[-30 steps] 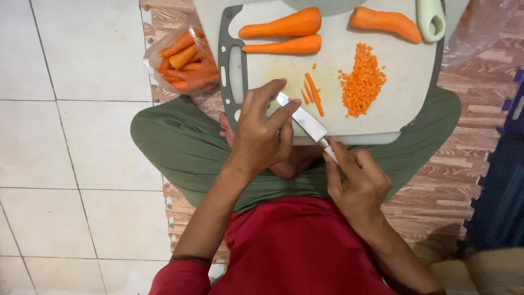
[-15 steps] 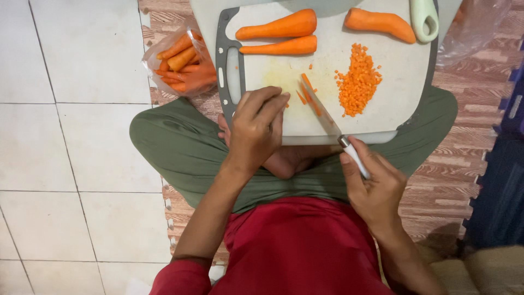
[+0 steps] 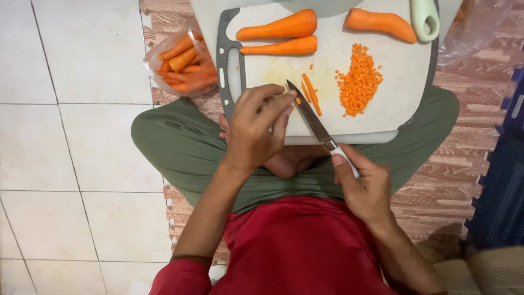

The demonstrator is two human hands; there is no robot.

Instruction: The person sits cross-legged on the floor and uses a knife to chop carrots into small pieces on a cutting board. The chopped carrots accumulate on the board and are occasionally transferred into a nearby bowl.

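I've got the thin carrot sticks point(image 3: 310, 93) lying on the white cutting board point(image 3: 404, 82), long axis running away from me and tilted slightly left, just right of the knife blade point(image 3: 308, 112). My left hand point(image 3: 256, 128) is nearer, fingers point(image 3: 278, 101) bunched together, pinching a small orange piece against the blade's tip. My right hand point(image 3: 363, 188) wraps the white handle, fingers curled tight. Diced carrot point(image 3: 357, 82) sits farther right.

Clear carrot bag point(image 3: 183, 65) beside board
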